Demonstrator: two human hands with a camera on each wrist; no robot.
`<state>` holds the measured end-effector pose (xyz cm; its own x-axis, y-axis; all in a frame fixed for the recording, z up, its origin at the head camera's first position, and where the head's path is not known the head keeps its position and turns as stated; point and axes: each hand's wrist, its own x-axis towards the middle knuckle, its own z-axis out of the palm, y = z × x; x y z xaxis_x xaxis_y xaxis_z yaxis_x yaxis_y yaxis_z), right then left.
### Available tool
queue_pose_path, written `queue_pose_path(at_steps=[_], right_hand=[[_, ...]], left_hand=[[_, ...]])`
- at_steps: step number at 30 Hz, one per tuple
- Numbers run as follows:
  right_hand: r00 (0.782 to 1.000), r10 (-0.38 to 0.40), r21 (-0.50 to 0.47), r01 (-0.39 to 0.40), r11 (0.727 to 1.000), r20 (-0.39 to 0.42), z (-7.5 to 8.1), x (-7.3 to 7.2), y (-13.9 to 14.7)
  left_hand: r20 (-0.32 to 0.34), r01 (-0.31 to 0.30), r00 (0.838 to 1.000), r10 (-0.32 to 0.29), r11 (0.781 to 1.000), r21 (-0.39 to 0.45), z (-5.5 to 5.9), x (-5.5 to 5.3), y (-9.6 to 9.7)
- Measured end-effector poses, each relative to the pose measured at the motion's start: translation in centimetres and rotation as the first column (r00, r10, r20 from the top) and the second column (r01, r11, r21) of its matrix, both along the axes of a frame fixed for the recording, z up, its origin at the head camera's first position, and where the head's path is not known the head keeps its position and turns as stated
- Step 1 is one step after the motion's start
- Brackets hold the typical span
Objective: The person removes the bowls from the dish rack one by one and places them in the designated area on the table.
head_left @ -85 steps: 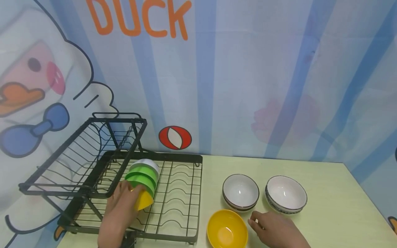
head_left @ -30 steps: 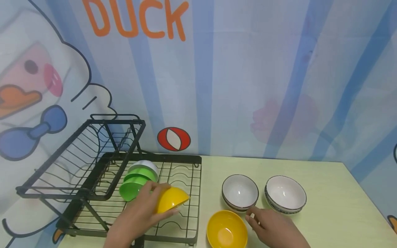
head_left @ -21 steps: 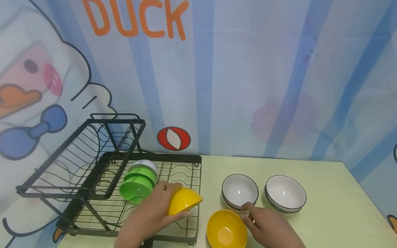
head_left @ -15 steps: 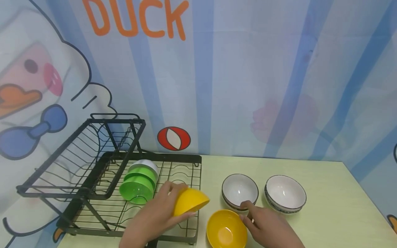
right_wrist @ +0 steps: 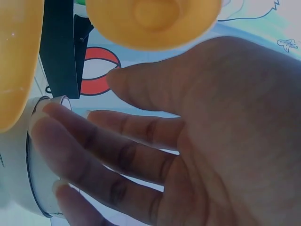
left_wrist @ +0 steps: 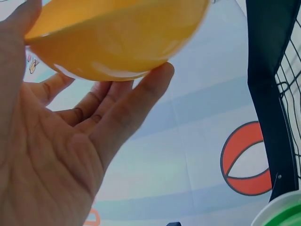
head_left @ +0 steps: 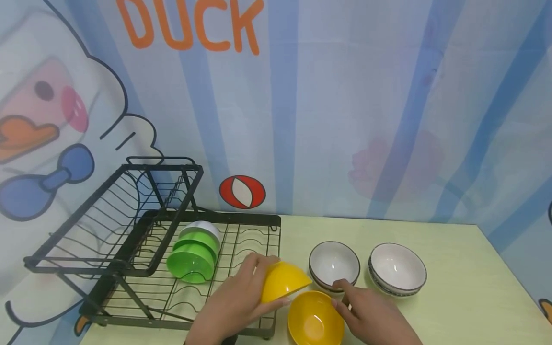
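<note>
My left hand (head_left: pixel 239 297) grips a yellow bowl (head_left: pixel 282 281) by its rim and outside, tilted mouth-down to the right above the rack's right edge. In the left wrist view the thumb lies at the rim of this bowl (left_wrist: pixel 117 44), with fingers beneath its outside. A second yellow bowl (head_left: pixel 314 318) stands upright on the table. Beside it my right hand (head_left: pixel 373 311) holds nothing; in the right wrist view its fingers (right_wrist: pixel 127 155) are loosely extended. They overlap the stacked white bowls (head_left: pixel 334 266) in view; whether they touch is unclear.
A black two-tier dish rack (head_left: pixel 241 330) fills the left of the table (head_left: pixel 465 287). Green bowls (head_left: pixel 191 263) and a white bowl (head_left: pixel 202 226) lean in its lower tier. Another stack of white bowls (head_left: pixel 397 268) stands farther right. A printed curtain (head_left: pixel 327 120) hangs behind.
My left hand has lifted the yellow bowl from beside the green bowls and carried it right, beside the yellow bowl on the table. My right hand has shifted slightly left and its index finger has extended.
</note>
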<state>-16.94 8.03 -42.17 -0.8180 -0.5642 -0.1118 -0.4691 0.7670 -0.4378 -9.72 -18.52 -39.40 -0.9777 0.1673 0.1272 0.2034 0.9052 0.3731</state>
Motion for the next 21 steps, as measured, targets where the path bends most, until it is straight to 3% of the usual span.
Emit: queue_pose_path(at_steps=[10,17,21], right_hand=[[0.999,0.013,-0.008,-0.013,1.0,0.033,0.0,0.1,-0.2],[0.993,-0.016,0.001,0.016,1.0,0.121,0.1,-0.1,-0.6],[0.996,0.013,-0.027,-0.011,1.0,0.083,0.3,0.0,-0.4]], left_hand=[[-0.06,0.105,0.992,-0.108,0.993,-0.055,-0.6,-0.1,1.5],[-0.057,0.117,0.991,-0.122,0.99,-0.08,-0.7,-0.2,3.1],[-0.058,0.128,0.989,-0.132,0.989,-0.079,-0.7,-0.3,3.6]])
